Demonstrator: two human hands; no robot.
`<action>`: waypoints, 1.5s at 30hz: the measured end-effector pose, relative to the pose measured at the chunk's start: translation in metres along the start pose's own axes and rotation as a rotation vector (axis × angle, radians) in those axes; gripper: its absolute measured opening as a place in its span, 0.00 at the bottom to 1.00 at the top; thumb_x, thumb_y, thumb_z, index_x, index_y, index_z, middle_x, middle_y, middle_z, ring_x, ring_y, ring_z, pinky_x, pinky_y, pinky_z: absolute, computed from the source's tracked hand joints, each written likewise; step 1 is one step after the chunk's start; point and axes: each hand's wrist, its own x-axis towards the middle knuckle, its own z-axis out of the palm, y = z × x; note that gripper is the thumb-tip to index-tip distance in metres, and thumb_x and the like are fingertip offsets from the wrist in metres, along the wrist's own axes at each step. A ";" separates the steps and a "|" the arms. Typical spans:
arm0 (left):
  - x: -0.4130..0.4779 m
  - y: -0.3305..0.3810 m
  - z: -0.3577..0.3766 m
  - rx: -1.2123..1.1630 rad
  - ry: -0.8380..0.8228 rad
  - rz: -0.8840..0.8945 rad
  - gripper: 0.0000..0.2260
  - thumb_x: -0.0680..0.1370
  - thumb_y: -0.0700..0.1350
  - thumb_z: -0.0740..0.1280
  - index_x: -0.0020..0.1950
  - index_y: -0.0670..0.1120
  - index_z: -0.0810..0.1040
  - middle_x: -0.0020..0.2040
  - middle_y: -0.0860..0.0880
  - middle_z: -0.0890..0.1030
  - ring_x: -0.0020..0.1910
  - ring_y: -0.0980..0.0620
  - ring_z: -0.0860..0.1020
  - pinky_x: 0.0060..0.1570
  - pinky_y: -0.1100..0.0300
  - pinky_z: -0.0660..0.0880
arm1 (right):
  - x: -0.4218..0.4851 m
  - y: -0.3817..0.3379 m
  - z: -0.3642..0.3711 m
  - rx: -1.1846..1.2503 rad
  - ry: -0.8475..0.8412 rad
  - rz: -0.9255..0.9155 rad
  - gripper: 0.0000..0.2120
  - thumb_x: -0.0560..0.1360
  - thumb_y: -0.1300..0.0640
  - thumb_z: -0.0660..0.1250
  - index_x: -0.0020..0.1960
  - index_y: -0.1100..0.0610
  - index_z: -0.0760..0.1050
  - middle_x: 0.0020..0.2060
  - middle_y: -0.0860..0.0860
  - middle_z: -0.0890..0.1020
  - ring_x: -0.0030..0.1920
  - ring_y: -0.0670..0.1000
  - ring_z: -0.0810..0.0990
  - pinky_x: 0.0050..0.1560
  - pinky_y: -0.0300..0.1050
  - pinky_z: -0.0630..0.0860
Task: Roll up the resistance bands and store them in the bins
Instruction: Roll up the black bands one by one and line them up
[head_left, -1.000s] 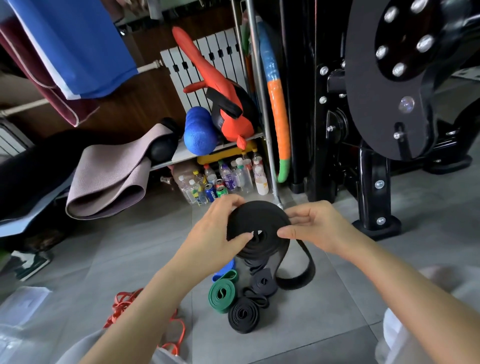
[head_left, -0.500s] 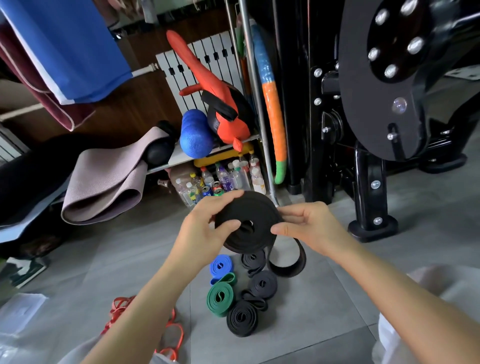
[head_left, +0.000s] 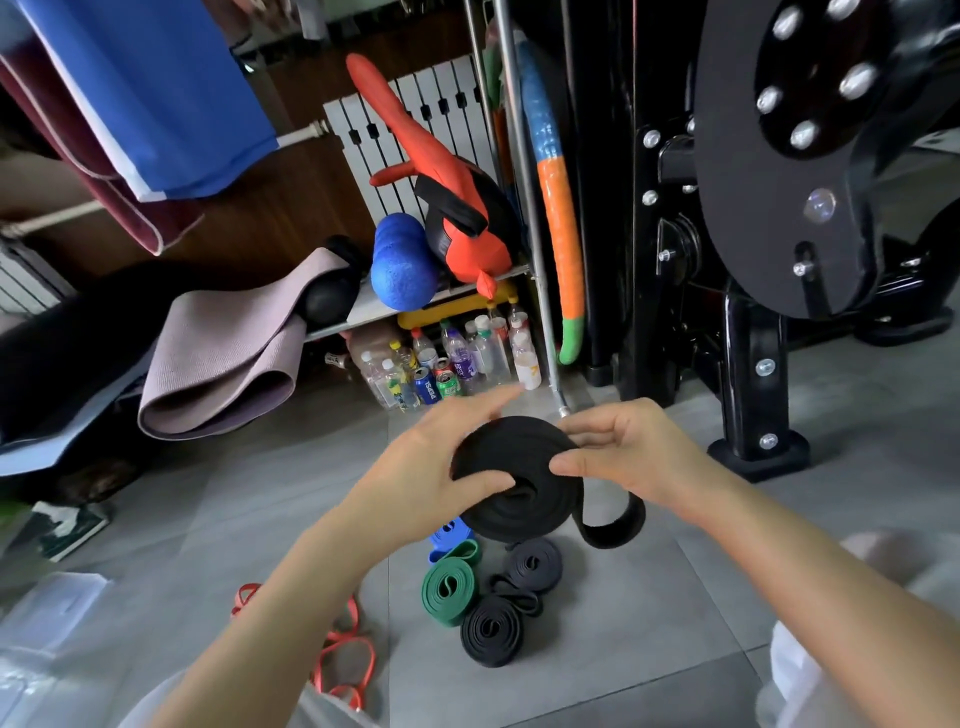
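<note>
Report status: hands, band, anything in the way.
Left hand and right hand both grip the black band. Coil nearly wound, short tail hanging loose. Orange band lies unrolled on the floor. No obstruction seen.

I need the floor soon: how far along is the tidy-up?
Done: green roll, blue roll and two black rolls lie on the floor. In hand: left hand and right hand grip a black band, nearly wound, short tail hanging. Left: the orange band lies loose; no roll is binned.
</note>
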 end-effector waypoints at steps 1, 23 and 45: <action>0.001 0.004 -0.001 0.063 -0.058 0.038 0.31 0.73 0.47 0.71 0.62 0.77 0.61 0.60 0.67 0.72 0.57 0.64 0.73 0.57 0.66 0.72 | 0.000 0.000 0.002 0.012 -0.016 0.003 0.14 0.67 0.70 0.73 0.50 0.58 0.81 0.42 0.53 0.86 0.45 0.51 0.85 0.46 0.39 0.80; -0.026 0.009 -0.009 -0.649 0.584 -0.099 0.22 0.69 0.42 0.69 0.55 0.67 0.78 0.54 0.58 0.81 0.57 0.53 0.79 0.57 0.41 0.75 | -0.013 -0.046 0.039 -0.162 0.245 -0.204 0.19 0.76 0.64 0.66 0.56 0.41 0.76 0.51 0.40 0.82 0.50 0.43 0.81 0.55 0.32 0.75; 0.090 -0.096 0.047 -0.789 0.612 -0.274 0.23 0.76 0.37 0.67 0.61 0.63 0.74 0.64 0.53 0.76 0.63 0.53 0.74 0.60 0.43 0.74 | 0.123 0.046 0.000 -0.191 0.449 0.134 0.05 0.67 0.51 0.76 0.40 0.49 0.80 0.37 0.47 0.84 0.42 0.49 0.83 0.46 0.49 0.81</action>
